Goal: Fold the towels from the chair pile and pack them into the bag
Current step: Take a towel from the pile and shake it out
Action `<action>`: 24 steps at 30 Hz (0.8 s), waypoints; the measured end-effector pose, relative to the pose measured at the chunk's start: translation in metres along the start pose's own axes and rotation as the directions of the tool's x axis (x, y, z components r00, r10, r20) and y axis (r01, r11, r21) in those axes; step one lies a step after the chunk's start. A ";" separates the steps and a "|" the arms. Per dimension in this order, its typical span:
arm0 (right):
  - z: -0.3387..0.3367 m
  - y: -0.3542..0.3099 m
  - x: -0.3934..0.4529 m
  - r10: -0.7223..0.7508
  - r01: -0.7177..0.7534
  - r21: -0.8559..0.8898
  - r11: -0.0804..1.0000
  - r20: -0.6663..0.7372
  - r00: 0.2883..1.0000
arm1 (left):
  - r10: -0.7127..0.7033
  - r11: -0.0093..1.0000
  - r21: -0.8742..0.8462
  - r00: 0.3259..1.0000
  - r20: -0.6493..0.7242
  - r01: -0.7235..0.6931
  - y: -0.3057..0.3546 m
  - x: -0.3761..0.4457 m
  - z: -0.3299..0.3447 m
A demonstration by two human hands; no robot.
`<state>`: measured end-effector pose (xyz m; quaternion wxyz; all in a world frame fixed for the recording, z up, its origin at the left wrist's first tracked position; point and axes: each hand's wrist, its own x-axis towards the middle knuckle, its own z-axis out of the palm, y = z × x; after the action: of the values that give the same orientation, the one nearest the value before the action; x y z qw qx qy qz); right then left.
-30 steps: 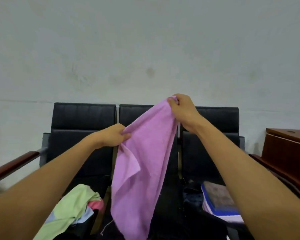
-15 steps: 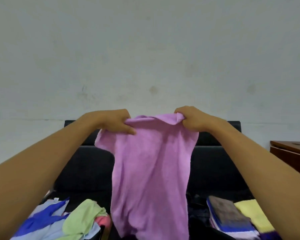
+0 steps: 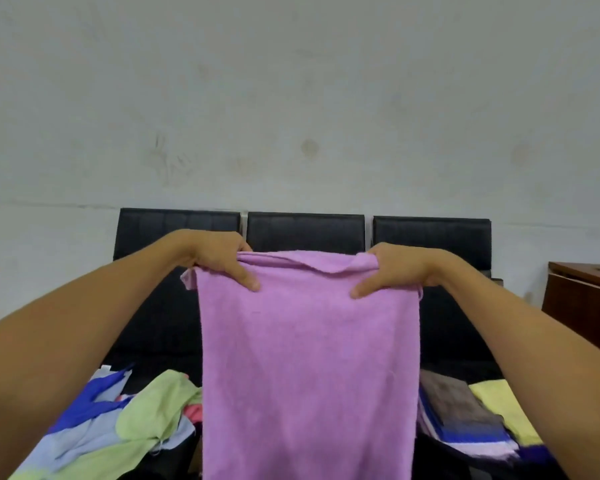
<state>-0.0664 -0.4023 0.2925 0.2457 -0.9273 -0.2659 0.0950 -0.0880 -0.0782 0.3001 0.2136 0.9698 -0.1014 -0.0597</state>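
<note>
A pale wall (image 3: 291, 98) fills the far side, with a row of black chairs (image 3: 305, 230) along it and a brown wooden cabinet (image 3: 584, 299) at far right. A pink towel (image 3: 305, 358) hangs flat in the middle, held up by its top edge. Near left lies a loose pile of towels (image 3: 118, 420); near right sits a folded stack (image 3: 465, 410). The left hand (image 3: 219, 259) pinches the towel's top left corner, the right hand (image 3: 394, 271) its top right corner.
</note>
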 end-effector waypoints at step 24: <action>0.099 0.107 0.084 0.047 -0.060 -0.481 0.875 -0.040 0.998 | -0.047 0.948 0.319 0.984 0.172 -0.010 -0.066 0.077 0.114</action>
<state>0.0215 -0.3961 0.1492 0.0080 -0.9675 -0.2519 0.0200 -0.0196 -0.0823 0.1631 0.0438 0.9832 -0.1193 -0.1309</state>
